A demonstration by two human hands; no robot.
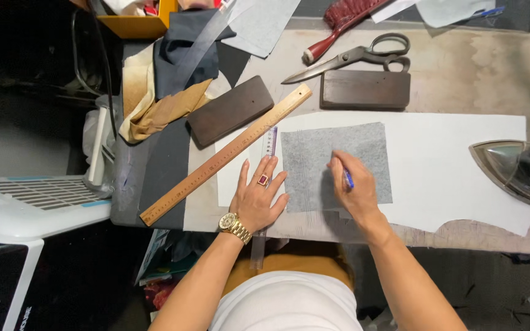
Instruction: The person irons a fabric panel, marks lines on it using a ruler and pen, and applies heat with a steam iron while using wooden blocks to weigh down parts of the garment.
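Near the counter's [461,67] front edge, your left hand [257,199] presses a clear ruler [269,144] flat, fingers spread wide; your right hand [352,190] grips a blue pen [348,179] on grey interfacing [338,153].

Grey felt piece [338,153], blue pen [348,179]

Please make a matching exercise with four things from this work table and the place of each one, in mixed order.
Things:
1. blue pen
2. clear ruler
3. scissors
4. iron

Places:
a. at the table's right edge
b. under the left hand
c. in the right hand, over the grey fabric piece
d. above the dark wooden block

Pairs: 1-c, 2-b, 3-d, 4-a
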